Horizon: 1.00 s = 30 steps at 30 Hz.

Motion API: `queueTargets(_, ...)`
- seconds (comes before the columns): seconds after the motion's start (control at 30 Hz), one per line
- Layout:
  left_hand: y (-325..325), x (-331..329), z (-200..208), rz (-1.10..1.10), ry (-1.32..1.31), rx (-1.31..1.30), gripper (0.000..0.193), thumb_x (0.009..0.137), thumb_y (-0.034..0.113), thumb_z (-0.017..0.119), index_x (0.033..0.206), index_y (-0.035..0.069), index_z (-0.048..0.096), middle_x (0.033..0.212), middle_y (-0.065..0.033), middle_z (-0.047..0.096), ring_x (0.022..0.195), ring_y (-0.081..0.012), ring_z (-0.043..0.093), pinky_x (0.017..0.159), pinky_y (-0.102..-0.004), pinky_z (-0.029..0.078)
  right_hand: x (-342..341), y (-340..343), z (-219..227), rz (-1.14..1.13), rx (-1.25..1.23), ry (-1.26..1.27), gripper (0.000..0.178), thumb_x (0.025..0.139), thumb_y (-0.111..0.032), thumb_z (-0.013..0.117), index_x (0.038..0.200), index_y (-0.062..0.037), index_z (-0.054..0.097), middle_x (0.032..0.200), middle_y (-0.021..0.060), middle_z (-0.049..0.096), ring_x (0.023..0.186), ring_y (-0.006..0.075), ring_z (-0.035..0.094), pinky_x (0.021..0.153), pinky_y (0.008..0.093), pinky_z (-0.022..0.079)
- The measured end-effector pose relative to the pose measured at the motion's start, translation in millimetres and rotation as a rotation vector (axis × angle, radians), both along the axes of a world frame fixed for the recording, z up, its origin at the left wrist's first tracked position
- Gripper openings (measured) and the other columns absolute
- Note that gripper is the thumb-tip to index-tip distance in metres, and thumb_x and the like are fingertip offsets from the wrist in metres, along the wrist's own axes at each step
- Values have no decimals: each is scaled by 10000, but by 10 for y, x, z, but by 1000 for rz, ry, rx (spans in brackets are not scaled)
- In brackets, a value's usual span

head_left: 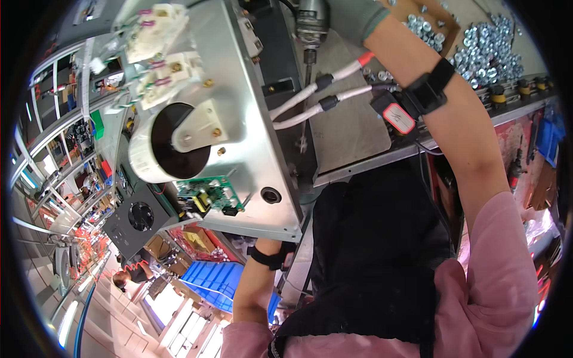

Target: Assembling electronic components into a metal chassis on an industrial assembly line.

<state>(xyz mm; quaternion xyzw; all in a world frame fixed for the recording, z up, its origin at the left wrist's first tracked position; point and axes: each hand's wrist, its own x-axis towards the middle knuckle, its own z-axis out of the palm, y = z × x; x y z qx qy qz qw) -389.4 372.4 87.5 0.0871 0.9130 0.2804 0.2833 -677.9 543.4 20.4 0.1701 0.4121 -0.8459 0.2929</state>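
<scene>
My right hand (358, 21), in a grey glove, is at the top edge against a power screwdriver (313, 24); it looks closed on the tool, though its fingers are partly cut off. The driver's long bit (307, 89) points down beside a metal panel (250, 149), its lower end blurred. White cables (310, 110) with black and red sleeves reach out there. On the panel are a large white cylinder (143, 152), a green circuit board (212, 194) and white blocks (170, 77). My left forearm (253, 286) goes behind the panel's lower edge, which hides the hand.
Loose screws (489, 53) lie heaped at the upper right beside a cardboard tray (450, 33) of more screws. A metal rail (352, 169) edges the bench. Lower left are a blue crate (212, 280), a dark cabinet with a fan (137, 224) and another person (128, 279).
</scene>
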Motion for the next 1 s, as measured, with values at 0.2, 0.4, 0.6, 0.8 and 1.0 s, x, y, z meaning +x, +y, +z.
queueTargets(0.2, -183, 958, 459, 102, 464, -268, 402, 807, 302, 548, 1167, 132, 606, 1144, -168, 570, 1076, -389, 525, 925, -465, 414, -772, 650, 1529, -177, 213, 796, 187, 859, -202, 561, 962, -46, 575, 848, 70, 602, 763, 181, 610, 685, 344, 537)
queueTargets(0.4, 36, 1252, 1332, 1070, 493, 378, 389, 917, 406, 531, 969, 36, 638, 1019, -109, 617, 880, -240, 594, 799, -325, 465, -1488, 172, 3328, -327, 349, 1164, 127, 806, -111, 640, 915, -58, 601, 746, 21, 605, 641, 114, 584, 573, 270, 487)
queueTargets(0.6, 131, 1423, 1601, 1764, 447, 669, 303, 935, 299, 534, 1117, 65, 598, 917, -12, 627, 698, -91, 555, 578, -187, 413, -2305, -672, 4225, -485, 885, 1475, 407, 723, -267, 689, 1045, -44, 577, 863, 118, 659, 804, 265, 632, 765, 343, 477)
queueTargets(0.8, 54, 1309, 1949, 2124, 526, 723, 192, 912, 153, 568, 1048, 43, 646, 723, -1, 578, 533, -85, 498, 422, -223, 383, -2662, -1151, 4280, -531, 1627, 1383, 514, 754, -451, 669, 1101, -87, 566, 1129, 154, 520, 1093, 350, 503, 879, 455, 446)
queueTargets(1.0, -270, 1681, 1894, 1776, 503, 1444, 441, 824, 123, 572, 1213, -51, 457, 987, -176, 589, 786, -314, 636, 688, -426, 537, -2700, -1116, 4054, -570, 1637, 1399, 565, 767, -493, 651, 1133, -77, 543, 1171, 164, 498, 1091, 368, 496, 894, 464, 429)
